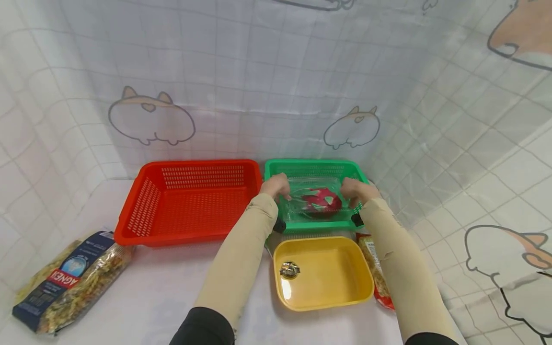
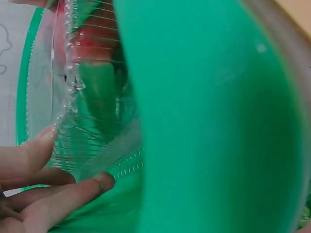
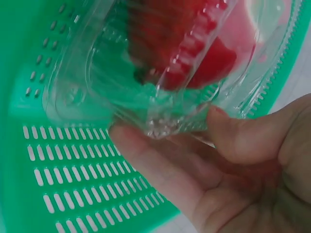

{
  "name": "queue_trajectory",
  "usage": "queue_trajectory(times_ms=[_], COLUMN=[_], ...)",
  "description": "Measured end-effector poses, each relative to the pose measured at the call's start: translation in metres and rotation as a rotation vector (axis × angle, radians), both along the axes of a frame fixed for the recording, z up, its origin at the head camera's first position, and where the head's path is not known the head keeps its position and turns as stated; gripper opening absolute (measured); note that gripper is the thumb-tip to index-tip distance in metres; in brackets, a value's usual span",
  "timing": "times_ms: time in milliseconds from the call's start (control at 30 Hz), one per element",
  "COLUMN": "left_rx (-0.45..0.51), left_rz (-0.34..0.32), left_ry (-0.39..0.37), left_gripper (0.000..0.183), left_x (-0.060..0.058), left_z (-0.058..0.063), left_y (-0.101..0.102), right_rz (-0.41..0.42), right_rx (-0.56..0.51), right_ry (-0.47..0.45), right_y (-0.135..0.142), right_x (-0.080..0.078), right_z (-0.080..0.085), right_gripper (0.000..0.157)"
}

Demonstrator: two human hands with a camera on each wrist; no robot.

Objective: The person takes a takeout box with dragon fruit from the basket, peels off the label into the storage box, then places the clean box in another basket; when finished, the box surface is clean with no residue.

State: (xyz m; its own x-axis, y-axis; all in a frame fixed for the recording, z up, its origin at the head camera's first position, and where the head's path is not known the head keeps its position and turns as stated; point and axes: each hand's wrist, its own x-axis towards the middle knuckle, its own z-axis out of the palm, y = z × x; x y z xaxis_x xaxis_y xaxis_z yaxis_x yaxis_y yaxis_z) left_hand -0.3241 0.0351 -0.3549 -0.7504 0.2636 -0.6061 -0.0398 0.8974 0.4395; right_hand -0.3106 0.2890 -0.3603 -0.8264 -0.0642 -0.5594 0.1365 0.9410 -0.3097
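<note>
A clear plastic clamshell box (image 1: 296, 207) with a pink-red dragon fruit (image 1: 331, 203) inside is within the green basket (image 1: 319, 225). My left hand (image 1: 276, 186) grips the box's left end; the left wrist view shows its thumb on the upper edge and fingers below. At the opposite end my right hand (image 1: 360, 190) pinches the box's edge, thumb on one side and fingers on the other in the right wrist view. The basket's near wall (image 2: 218, 116) hides part of the box in the left wrist view.
A red basket (image 1: 189, 206) stands to the left. In front of the green one sits a yellow tray (image 1: 332, 273) holding a small shiny item (image 1: 289, 270). A pasta bag (image 1: 73, 278) lies far left; another packet (image 1: 374, 263) lies partly under the right forearm.
</note>
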Motion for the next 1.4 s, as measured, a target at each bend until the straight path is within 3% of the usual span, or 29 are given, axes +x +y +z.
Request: queue_trajectory(times_ms=[100,233,367,600,767,1000,1400], left_rx=[-0.003,0.017,0.053,0.027,0.027,0.029,0.052], left_rz=[-0.007,-0.007,0.001,0.020,0.043,0.060,0.037], left_ry=[-0.003,0.010,0.036,0.108,0.159,0.173,0.102], left_gripper=[0.093,0.091,0.086,0.075,0.070,0.071,0.079], left_x=[0.000,0.001,0.000,0.005,0.008,0.008,0.009], left_z=[-0.001,-0.002,-0.005,-0.010,-0.014,-0.016,-0.011], left_y=[0.000,-0.001,-0.001,0.002,0.002,0.005,-0.002], right_rz=[-0.004,-0.001,-0.007,-0.067,-0.066,-0.044,-0.148], right_rx=[0.048,0.115,0.149,0.153,0.163,0.205,0.084], right_ry=[0.000,0.011,0.005,0.007,0.006,0.032,0.041], right_y=[-0.003,-0.007,-0.010,-0.013,-0.014,-0.014,-0.012], right_x=[-0.002,-0.002,-0.001,-0.003,-0.003,-0.001,0.002], right_z=[-0.002,-0.001,0.001,-0.003,-0.003,-0.004,-0.008], right_gripper=[0.050,0.057,0.057,0.057,0.057,0.050,0.040])
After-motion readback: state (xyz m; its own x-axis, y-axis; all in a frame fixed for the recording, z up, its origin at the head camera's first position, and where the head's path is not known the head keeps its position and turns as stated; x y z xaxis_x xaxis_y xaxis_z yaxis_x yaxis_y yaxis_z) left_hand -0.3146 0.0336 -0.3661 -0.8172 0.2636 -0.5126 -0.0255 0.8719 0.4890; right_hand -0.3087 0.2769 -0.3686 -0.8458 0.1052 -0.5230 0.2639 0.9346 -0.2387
